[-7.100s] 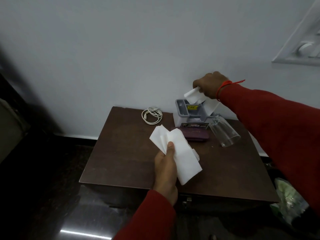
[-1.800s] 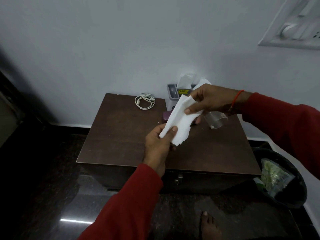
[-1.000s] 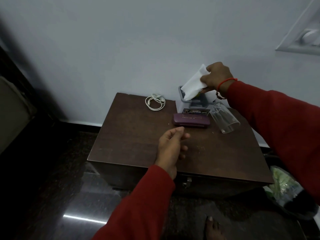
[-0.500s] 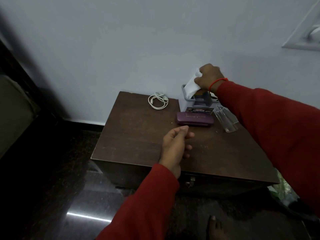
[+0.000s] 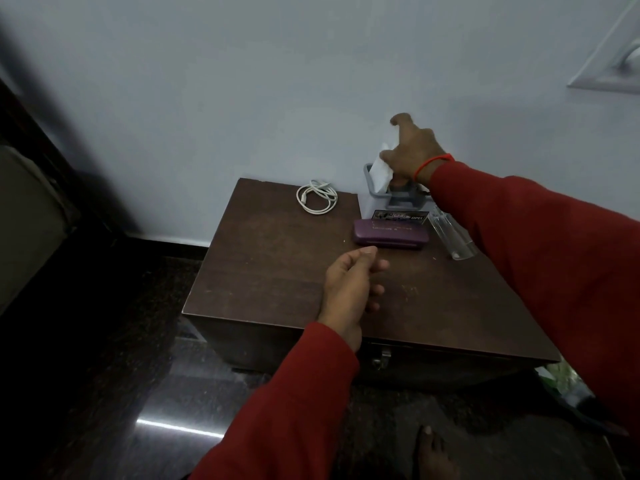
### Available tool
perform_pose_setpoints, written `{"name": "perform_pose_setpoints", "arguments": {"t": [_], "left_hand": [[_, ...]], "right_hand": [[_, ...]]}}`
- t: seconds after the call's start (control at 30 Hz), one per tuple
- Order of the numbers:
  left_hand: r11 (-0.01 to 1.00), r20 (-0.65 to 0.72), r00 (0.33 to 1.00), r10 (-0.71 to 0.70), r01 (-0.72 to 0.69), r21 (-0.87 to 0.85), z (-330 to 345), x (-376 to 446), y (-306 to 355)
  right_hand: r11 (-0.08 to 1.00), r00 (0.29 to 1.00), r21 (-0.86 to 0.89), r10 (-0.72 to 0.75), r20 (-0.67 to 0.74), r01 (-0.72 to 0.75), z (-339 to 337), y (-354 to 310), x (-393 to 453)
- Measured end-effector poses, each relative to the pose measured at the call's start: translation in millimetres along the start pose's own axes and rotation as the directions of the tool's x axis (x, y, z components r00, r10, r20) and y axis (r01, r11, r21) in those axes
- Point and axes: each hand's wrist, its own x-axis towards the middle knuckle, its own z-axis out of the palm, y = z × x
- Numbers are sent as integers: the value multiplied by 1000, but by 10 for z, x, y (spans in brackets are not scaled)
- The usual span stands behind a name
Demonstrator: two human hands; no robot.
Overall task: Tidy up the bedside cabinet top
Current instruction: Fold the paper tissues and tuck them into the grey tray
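Your right hand presses the white tissue into the grey holder at the worktop's back edge — fingers spread, not gripping. Left hand hovers, loosely curled — empty.

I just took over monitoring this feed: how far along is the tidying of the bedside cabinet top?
Done: white tissue stands in the grey organiser at the back. In hand: the right hand is at the tissue, fingers spread; whether it grips is unclear. The left hand hovers empty. Left: the coiled white cable, purple case and the clear glass lying on its side remain loose on the cabinet top.
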Motion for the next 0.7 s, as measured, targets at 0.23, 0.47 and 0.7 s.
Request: {"name": "perform_pose_setpoints", "arguments": {"t": [0.23,0.47,0.7], "left_hand": [[1000,4,1000,2,-2,14,8,-14,-9],[1000,6,1000,16,-16,-1,22,-44,2],[990,29,992,122,-120,-68,44,-74,-8]], "right_hand": [[987,980,-73,-153,-131,144,15,179,-40],[975,960,107,-166,-226,193,-129,316,-178],[972,938,102,-174,-299,213,-366,861,-535]]}}
